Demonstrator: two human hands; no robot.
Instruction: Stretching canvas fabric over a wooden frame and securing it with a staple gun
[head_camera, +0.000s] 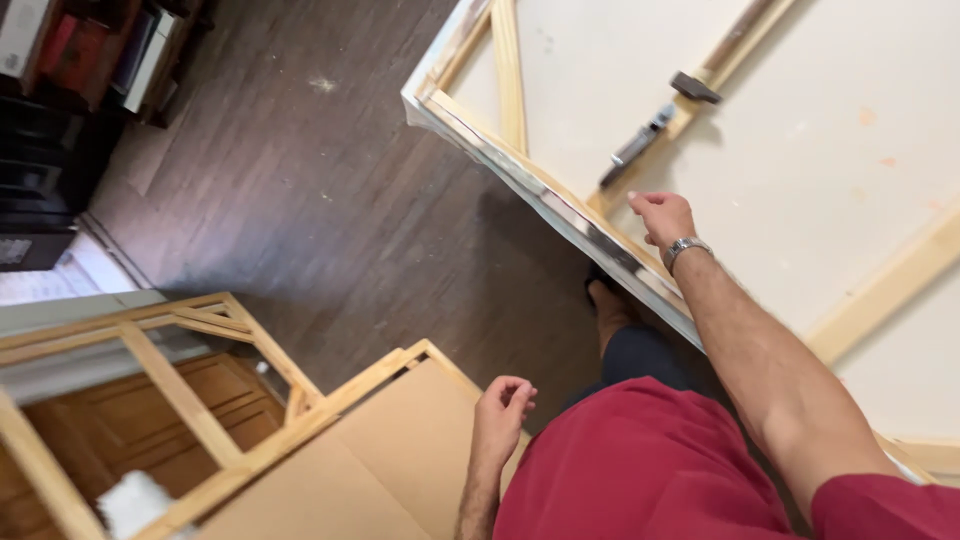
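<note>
A large stretched canvas (830, 170) lies face down, its wooden stretcher frame up, filling the upper right. A hammer (650, 130) rests on its diagonal wooden brace. My right hand (662, 215), with a metal wristwatch, hovers over the canvas just inside its near edge, fingers loosely curled, a short way below the hammer's handle; it holds nothing. My left hand (503, 410) hangs at my side with fingers curled, empty, beside the corner of a brown board (390, 460) in a wooden frame.
An empty wooden stretcher frame (180, 390) leans at the lower left over a wooden cabinet. Dark wood floor (330, 200) runs between the frames. Shelves with books and dark boxes (60, 90) stand at the upper left. My foot (605, 295) shows under the canvas edge.
</note>
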